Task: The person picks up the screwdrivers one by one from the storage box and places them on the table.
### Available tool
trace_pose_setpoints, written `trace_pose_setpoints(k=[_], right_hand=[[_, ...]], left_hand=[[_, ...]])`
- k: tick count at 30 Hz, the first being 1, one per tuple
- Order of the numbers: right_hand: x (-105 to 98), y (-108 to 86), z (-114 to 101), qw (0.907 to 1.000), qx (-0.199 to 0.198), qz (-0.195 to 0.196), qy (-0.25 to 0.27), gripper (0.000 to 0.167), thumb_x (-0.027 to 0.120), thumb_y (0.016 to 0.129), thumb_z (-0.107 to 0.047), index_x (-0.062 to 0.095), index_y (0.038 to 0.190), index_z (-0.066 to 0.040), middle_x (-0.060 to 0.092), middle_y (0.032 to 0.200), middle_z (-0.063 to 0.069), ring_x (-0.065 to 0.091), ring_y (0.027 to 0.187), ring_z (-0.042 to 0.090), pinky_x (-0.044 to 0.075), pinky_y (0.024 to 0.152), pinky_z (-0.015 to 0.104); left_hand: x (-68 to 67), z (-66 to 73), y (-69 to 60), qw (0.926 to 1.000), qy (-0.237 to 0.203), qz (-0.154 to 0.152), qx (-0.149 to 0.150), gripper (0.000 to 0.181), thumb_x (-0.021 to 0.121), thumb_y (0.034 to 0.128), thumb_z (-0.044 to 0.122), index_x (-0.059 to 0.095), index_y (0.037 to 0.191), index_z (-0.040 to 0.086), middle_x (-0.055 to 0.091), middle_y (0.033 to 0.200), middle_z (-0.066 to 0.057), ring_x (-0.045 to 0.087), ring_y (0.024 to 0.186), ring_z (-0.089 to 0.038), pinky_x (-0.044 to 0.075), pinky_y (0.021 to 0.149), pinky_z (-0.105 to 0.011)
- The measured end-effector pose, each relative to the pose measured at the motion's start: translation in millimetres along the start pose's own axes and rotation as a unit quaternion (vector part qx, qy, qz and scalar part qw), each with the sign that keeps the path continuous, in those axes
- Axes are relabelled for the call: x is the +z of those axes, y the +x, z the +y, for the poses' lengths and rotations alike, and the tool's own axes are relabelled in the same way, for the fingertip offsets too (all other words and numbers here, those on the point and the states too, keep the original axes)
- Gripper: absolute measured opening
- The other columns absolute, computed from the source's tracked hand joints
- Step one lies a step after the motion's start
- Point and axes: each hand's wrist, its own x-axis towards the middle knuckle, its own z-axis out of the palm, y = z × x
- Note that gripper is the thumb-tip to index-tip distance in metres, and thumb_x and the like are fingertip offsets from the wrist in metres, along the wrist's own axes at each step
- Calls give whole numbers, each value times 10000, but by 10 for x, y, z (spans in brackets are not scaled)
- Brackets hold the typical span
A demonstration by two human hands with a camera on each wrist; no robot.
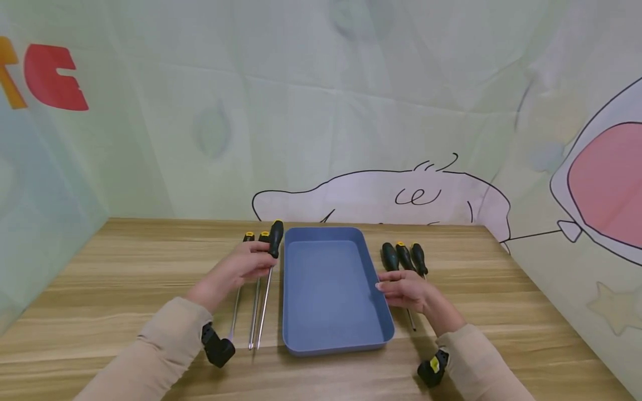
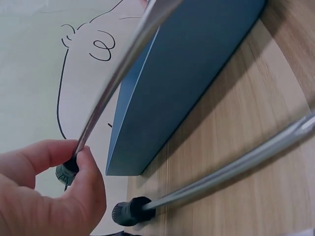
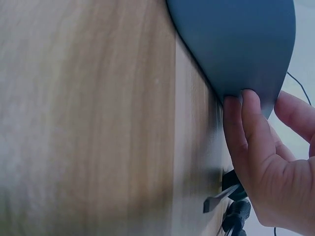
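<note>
My left hand pinches a long screwdriver with a black handle and yellow end, close beside the tray's left wall. In the left wrist view, thumb and finger meet where the shaft enters the handle. Two more screwdrivers, one of them just left of the held one, lie under and beside that hand. A blue rectangular tray sits in the middle with nothing in it. Gripping its right wall is my right hand, fingers on the outside and thumb at the rim.
Three dark-handled screwdrivers, including a left one and a right one, lie right of the tray, partly hidden by the right hand. The wooden table ends at a printed cloth backdrop. Black wrist cameras, one here, hang below both sleeves.
</note>
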Motion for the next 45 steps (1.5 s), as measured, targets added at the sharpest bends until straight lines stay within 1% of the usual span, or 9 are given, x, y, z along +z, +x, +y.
trace_pose_setpoints(k=[9,15,17,19,25,28,32,38,45], right_hand=[[-4,-3,7,10000,-41,-40,57,490,572,870,7,398,1306,148,670,901,67,646,792,144,537,753,316],[4,-3,7,9999,-54,-83,77,498,578,867,7,394,1307,151,671,905,68,648,795,144,536,757,319],[11,-5,7,9999,-50,-87,77,504,584,865,5,393,1309,149,671,908,67,647,798,144,536,760,320],[16,-6,9,9999,-39,-84,81,510,587,864,4,391,1311,148,672,908,67,647,799,144,535,760,319],[9,-4,18,9998,-53,-131,108,513,579,866,7,380,1316,152,672,908,66,648,802,142,535,762,322],[-1,3,22,9999,-57,-108,121,503,579,866,9,389,1310,151,673,903,66,648,798,143,535,760,325],[-12,12,30,9999,-46,-85,112,500,582,865,4,396,1307,147,674,903,66,649,797,145,537,757,324],[-8,14,39,9998,-72,-156,94,527,581,866,4,369,1327,148,671,910,59,651,809,149,535,755,314],[4,5,23,9997,-92,-165,130,516,578,866,9,378,1322,147,673,903,55,651,800,148,536,746,312]], left_hand=[[-170,-36,-76,9999,12,68,-113,621,555,825,-75,261,1366,-153,585,906,-104,581,661,-52,498,594,-155],[-264,-82,-106,9997,93,157,-166,607,566,830,-59,279,1357,-150,569,1092,-264,602,725,-75,516,646,-184],[-288,-94,-114,9996,102,180,-169,611,570,829,-58,278,1358,-147,565,1109,-272,602,724,-74,519,650,-188],[-313,-105,-120,9997,78,178,-165,619,569,828,-58,269,1362,-148,591,1064,-244,602,711,-68,519,643,-185],[-395,-136,-124,9997,-72,229,-96,644,557,822,-67,233,1370,-163,600,793,-8,584,644,-35,505,599,-159],[-431,-150,-129,9994,-37,333,-61,634,556,822,-74,242,1365,-166,600,759,15,579,629,-34,502,589,-156],[-478,-175,-130,9986,134,505,-84,631,566,821,-73,252,1361,-162,616,804,-33,578,635,-50,502,586,-162],[-545,-212,-117,9957,493,748,-225,637,572,840,-37,248,1376,-153,554,1108,-247,576,691,-58,512,622,-177],[-581,-264,-91,9949,436,889,-192,616,567,834,-51,263,1357,-171,568,1003,-162,564,666,-50,508,608,-174]])
